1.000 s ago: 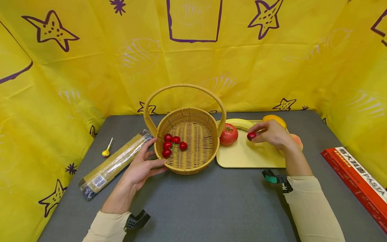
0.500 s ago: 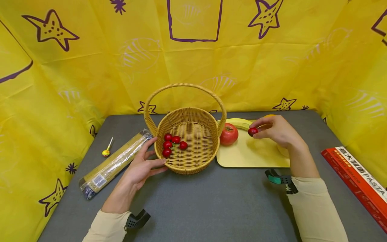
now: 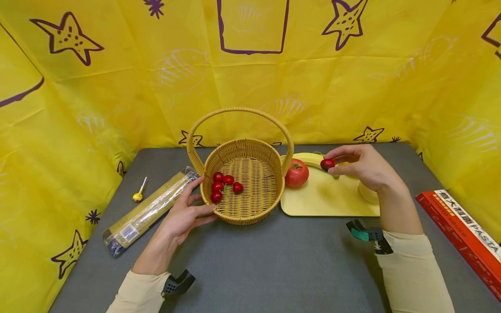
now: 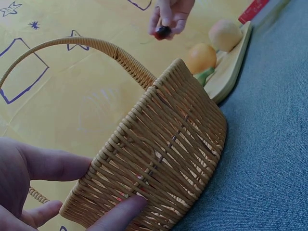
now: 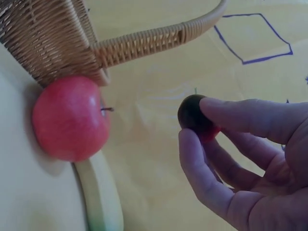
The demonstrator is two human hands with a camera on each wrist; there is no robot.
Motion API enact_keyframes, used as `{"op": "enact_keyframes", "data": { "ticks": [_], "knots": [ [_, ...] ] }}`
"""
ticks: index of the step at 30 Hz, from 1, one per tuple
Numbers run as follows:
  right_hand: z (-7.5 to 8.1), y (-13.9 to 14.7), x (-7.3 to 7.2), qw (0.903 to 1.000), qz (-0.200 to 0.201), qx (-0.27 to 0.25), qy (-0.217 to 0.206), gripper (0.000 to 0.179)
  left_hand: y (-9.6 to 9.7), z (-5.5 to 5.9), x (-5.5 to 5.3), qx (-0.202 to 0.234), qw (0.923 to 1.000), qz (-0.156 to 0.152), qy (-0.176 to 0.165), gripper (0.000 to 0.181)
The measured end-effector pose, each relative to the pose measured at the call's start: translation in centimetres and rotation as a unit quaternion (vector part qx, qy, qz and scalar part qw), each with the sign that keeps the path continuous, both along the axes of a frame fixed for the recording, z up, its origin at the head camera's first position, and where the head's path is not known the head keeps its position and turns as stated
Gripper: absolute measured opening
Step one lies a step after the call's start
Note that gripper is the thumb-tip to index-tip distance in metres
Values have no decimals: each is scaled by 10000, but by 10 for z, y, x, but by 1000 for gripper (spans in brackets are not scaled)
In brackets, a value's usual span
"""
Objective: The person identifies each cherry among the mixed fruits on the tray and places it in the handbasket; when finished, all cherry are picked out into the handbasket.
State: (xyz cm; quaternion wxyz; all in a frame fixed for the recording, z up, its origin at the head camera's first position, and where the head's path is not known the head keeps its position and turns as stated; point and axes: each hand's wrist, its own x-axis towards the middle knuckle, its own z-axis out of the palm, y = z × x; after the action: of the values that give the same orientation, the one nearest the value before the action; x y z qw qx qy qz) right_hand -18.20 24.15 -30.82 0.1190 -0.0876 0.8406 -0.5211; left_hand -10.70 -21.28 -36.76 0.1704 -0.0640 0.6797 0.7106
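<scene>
My right hand [image 3: 368, 167] pinches a dark red cherry [image 3: 327, 164] between thumb and fingertips, held above the pale yellow tray [image 3: 313, 206]. In the right wrist view the cherry [image 5: 195, 115] shows a bit of green stem. My left hand [image 3: 182, 219] holds the left side of a wicker basket [image 3: 243, 219] by its rim. Seen from the left wrist, one fingertip presses the outer weave of the basket [image 4: 159, 149] and others lie at the rim. Several red cherries [image 3: 217, 187] rest inside the basket on the left.
On the tray, an apple [image 3: 296, 174] sits beside the basket, with a banana [image 3: 307, 158] behind it. An orange fruit [image 4: 201, 57] and a peach [image 4: 225, 35] are farther right. A long clear-wrapped package [image 3: 152, 208] and a lollipop [image 3: 138, 195] lie left; a red pasta box [image 3: 462, 234] lies right.
My right hand has risen and shifted slightly right, lifting the pinched cherry a little farther from the tray. The left hand and the basket have stayed in place.
</scene>
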Motion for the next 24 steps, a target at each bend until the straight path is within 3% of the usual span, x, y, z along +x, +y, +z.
{"op": "enact_keyframes", "data": {
  "ticks": [8,15,24],
  "knots": [
    [7,-4,7,9960,100,-880,155,32,0,0,0,-21,10000,-1,3,90],
    [17,-10,15,9863,370,-1587,252,30,0,1,1,-12,10000,4,11,90],
    [19,-31,19,9765,999,-1853,461,29,1,1,1,-9,10000,20,-10,91]
  ]
}}
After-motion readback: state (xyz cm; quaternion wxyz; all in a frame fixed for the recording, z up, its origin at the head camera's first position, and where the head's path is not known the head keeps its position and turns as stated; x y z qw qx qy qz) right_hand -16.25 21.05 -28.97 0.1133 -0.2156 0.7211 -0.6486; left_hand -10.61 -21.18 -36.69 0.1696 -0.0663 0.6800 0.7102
